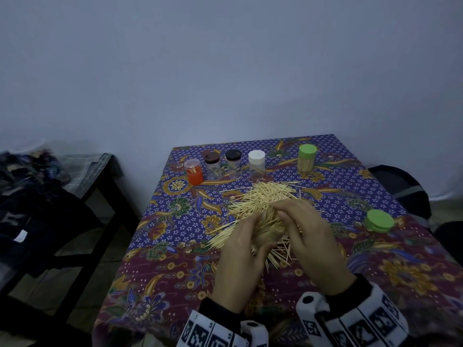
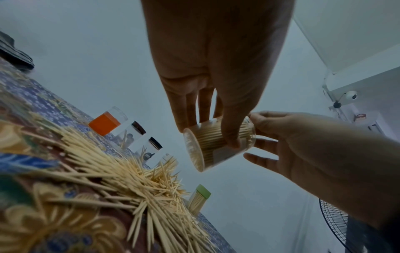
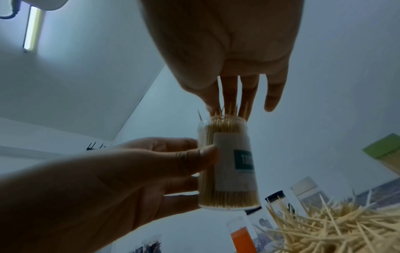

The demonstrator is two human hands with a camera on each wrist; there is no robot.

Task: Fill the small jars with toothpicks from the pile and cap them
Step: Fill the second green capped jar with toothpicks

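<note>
Evidently the person was finishing off one jar before capping it. The left hand (image 3: 121,174) gripped the clear jar (image 3: 229,164) by its side, thumb on the label and fingers curled round the far wall, holding it in the air above the pile of toothpicks (image 1: 260,201), probably so that any strays would drop back among the rest. The jar looked packed nearly to its mouth. The right hand (image 3: 227,56) came at the open mouth from above, its fingers (image 3: 249,95) nearly straight with the tips among the protruding toothpick ends, most likely to press or level them so a lid could seat. Whether it pinched a few sticks could not be told.

The loose green cap (image 1: 378,221) lay on the patterned tablecloth (image 1: 413,271) to the right, within easy reach of the right hand. Along the far edge stood a green-capped jar (image 1: 306,159) already full, and four more capped jars, including an orange one (image 1: 194,171), holding few toothpicks.
</note>
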